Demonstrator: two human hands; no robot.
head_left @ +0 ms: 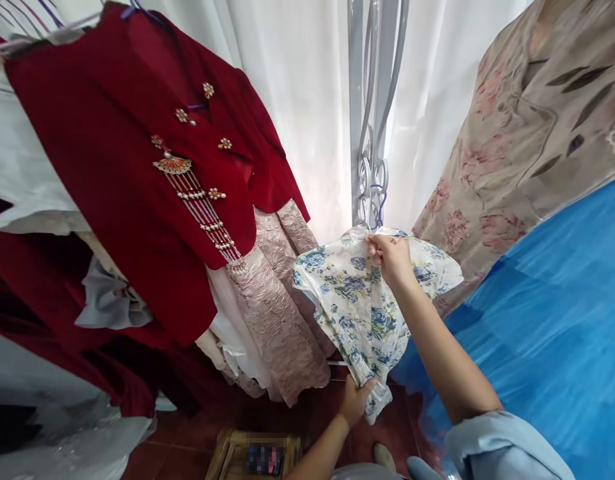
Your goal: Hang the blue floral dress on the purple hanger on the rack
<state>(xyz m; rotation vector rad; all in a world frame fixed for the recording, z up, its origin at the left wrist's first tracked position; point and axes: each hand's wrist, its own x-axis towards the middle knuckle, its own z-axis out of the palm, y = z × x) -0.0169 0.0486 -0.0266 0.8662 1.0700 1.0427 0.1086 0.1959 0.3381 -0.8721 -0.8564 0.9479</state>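
Observation:
A white blouse (355, 293) with blue flowers and green leaves hangs from a purple hanger (382, 208) on a grey scrolled metal stand (363, 133). My right hand (391, 257) pinches the blouse near its collar, fingers closed on the cloth. Lower down, my left hand (356, 400) grips the blouse's front near the bottom hem, its fingers partly hidden by the fabric. The cloth narrows and bunches toward that left hand.
At left hang a dark red jacket (137, 133) with beaded brooches and a pale pink textured skirt (287, 320). A beige floral dress (487, 160) and blue tulle (542, 320) fill the right. A wooden stool (227, 453) bearing a phone stands below. White curtains (297, 87) hang behind.

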